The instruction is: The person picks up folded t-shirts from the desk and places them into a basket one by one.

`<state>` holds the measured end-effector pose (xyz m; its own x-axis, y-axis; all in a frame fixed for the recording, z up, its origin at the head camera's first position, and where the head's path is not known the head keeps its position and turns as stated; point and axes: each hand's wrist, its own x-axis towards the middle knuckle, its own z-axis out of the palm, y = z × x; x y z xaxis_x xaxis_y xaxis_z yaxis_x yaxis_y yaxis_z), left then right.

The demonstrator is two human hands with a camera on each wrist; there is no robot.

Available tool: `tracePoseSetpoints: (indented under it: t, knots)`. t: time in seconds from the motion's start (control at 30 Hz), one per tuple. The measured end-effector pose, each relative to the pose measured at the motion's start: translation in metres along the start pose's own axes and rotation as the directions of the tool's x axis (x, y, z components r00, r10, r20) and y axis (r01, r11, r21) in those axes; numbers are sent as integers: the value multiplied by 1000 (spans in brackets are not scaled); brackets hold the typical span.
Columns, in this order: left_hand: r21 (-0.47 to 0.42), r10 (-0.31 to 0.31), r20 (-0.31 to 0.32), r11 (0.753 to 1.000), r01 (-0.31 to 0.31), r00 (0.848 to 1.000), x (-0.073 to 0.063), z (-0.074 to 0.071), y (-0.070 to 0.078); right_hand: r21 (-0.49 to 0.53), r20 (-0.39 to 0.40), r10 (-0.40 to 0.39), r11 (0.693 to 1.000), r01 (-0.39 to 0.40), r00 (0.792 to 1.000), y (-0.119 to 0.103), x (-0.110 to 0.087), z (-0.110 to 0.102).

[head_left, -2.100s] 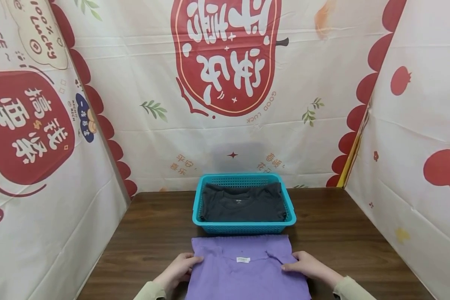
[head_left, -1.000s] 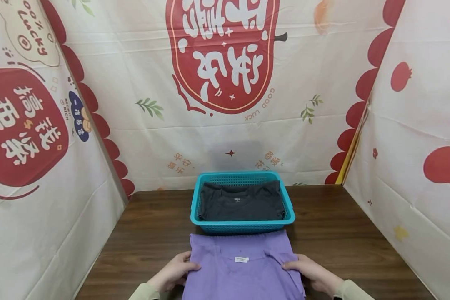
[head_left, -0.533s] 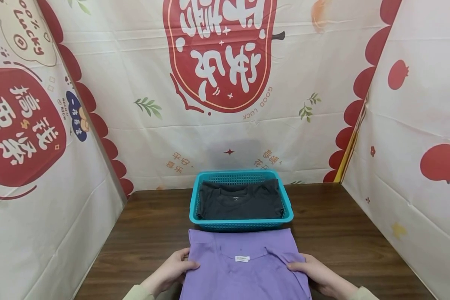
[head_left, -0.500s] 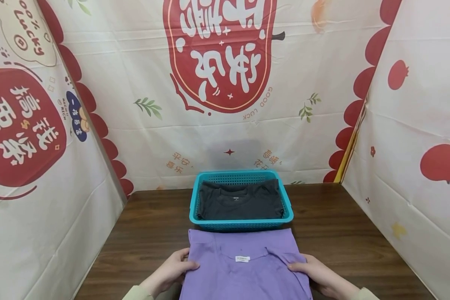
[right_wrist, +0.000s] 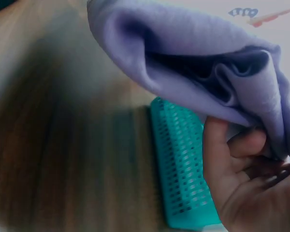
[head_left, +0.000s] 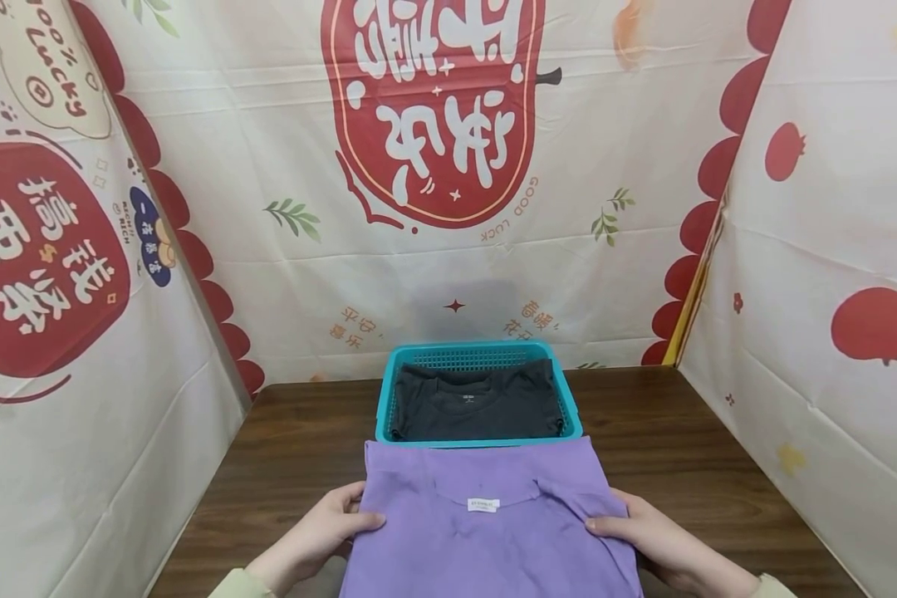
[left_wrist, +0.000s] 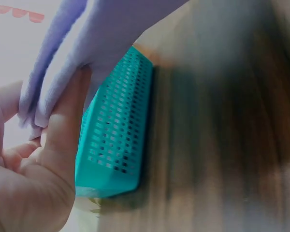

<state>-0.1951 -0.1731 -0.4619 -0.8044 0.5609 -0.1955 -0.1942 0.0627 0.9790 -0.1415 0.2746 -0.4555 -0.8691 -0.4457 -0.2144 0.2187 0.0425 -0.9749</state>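
Note:
A folded purple shirt [head_left: 486, 540] with a white neck label is held between my two hands at the front of the head view. My left hand [head_left: 327, 531] pinches its left edge, thumb on top and fingers underneath. On the opposite edge, my right hand [head_left: 661, 540] grips the folded layers the same way. Both wrist views show the purple cloth lifted above the tabletop, its folds sagging in the right one. Just beyond the shirt stands a turquoise basket [head_left: 383, 415], its front wall now mostly hidden by the cloth. Inside it lies a folded dark grey shirt [head_left: 478, 411].
The brown wooden table [head_left: 299, 448] extends to both sides of the basket. A printed white cloth [head_left: 419, 274] hangs behind it, and similar sheets close in the left and right sides.
The purple shirt has risen from the table and come nearer the camera, its far edge now overlapping the basket's front rim. Both hands keep their hold and have moved apart slightly.

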Motion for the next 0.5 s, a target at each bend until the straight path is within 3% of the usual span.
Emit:
tracePoseSetpoints:
  t: [0.27, 0.5]
  knots:
    - [40, 45, -41, 998, -43, 998, 4, -7, 38, -30, -13, -53, 998, 52, 999, -39, 1, -3]
    - [136, 118, -141, 986, -99, 983, 23, -20, 64, -98, -43, -94, 991, 90, 995, -70, 18, -17]
